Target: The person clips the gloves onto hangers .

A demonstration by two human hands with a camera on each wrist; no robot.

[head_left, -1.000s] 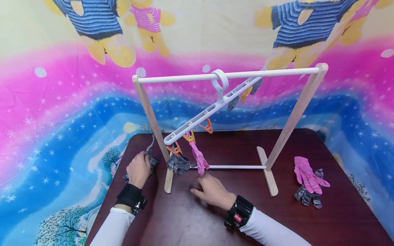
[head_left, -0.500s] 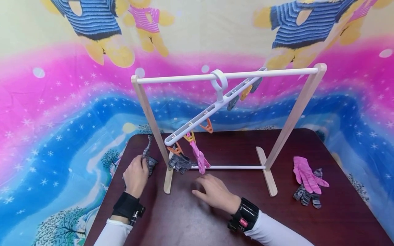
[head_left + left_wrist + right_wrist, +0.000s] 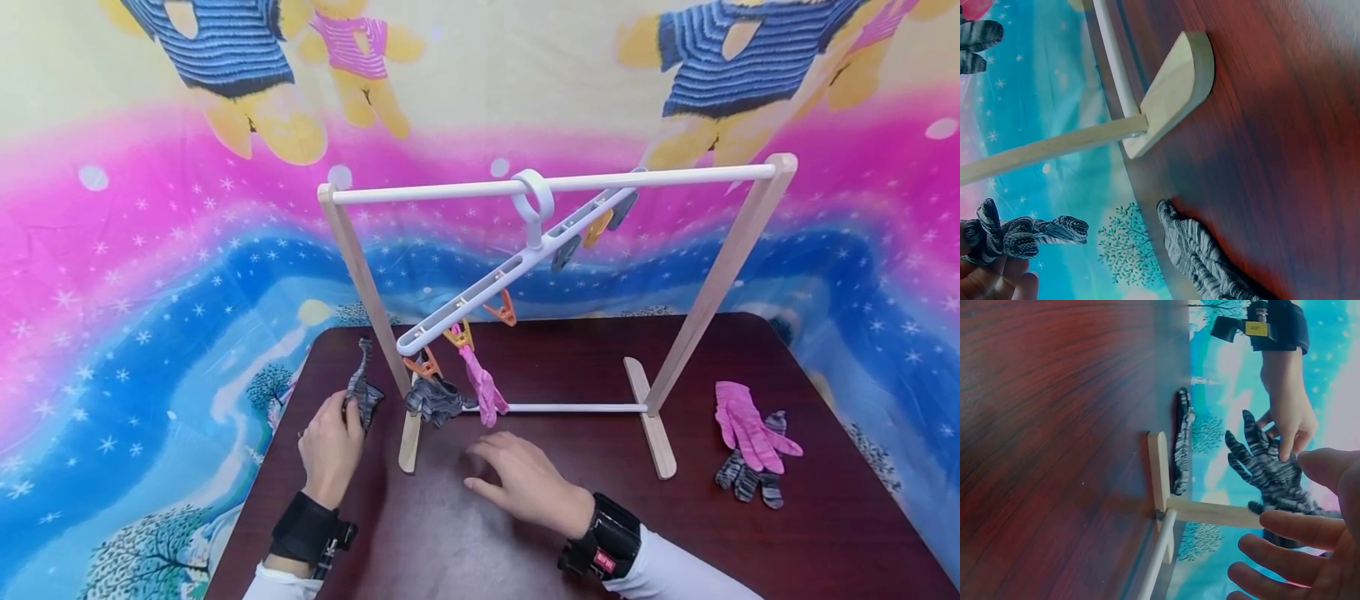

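My left hand [image 3: 330, 446] pinches a grey-and-black striped knit glove [image 3: 1019, 237] and holds it up off the table, left of the rack. Its fingers spread loosely in the right wrist view. A second striped glove [image 3: 1194, 250] lies on the table below that hand. In front of the rack, my right hand [image 3: 525, 479] hovers with thumb and fingers apart, holding nothing. Above it, from a white clip hanger [image 3: 517, 262], hang a striped glove [image 3: 435, 400] in an orange clip [image 3: 422, 364] and a pink glove [image 3: 483, 387] in a yellow clip [image 3: 460, 335].
The hanger hooks over the top bar [image 3: 652, 179] of a wooden rack [image 3: 712, 283] and tilts down to the left. Another orange clip [image 3: 501, 308] and several grey and yellow clips hang without gloves. A pink glove [image 3: 750, 429] overlaps a striped one [image 3: 771, 492] at the table's right.
My left hand has drawn back slightly toward me while holding the glove. My right hand has shifted a little nearer and to the right. The hanging gloves sway slightly.
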